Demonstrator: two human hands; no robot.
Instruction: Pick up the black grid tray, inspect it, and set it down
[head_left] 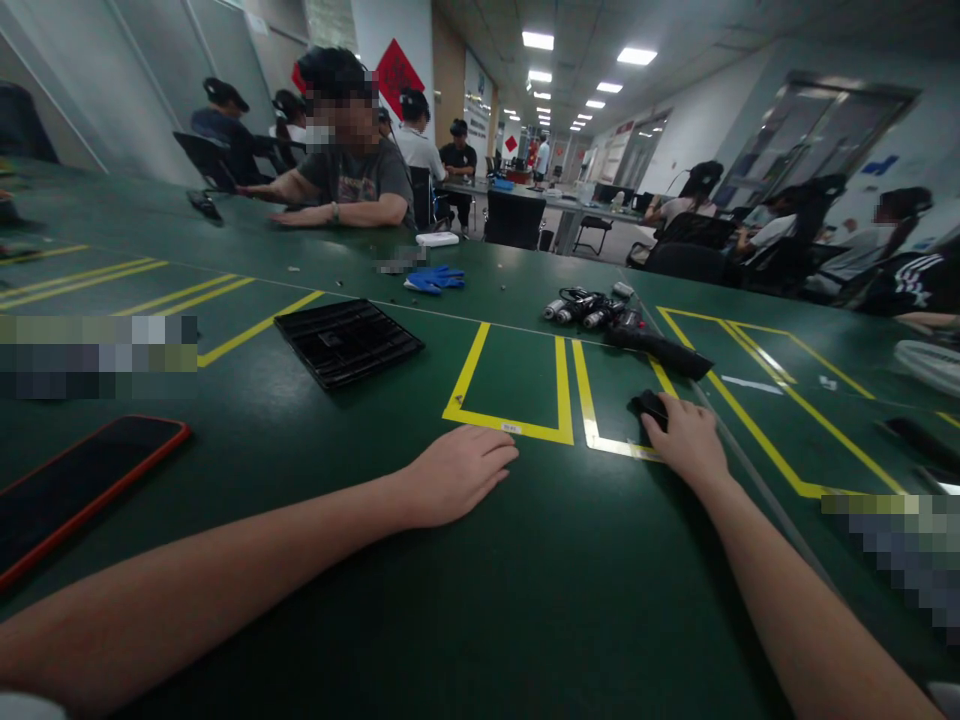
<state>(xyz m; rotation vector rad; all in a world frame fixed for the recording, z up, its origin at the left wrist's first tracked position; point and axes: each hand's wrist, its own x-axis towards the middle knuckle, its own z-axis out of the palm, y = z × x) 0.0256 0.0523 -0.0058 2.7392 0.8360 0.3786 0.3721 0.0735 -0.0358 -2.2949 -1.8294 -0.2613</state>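
Observation:
My left hand rests palm down on the green table, just below the left yellow tape outline. Its fingers lie flat and it holds nothing. To the right, my right hand is closed around a small black object near the corner of the second tape outline. Most of that object is hidden by the fingers, so its kind does not show. Beyond it lies a heap of black corded tools with metal ends, beside a long black handle-like piece.
A ribbed black plastic panel lies left of the outlines. A phone in a red-orange case is at the near left. A blue glove and a white box lie farther back. Across the table sits a person.

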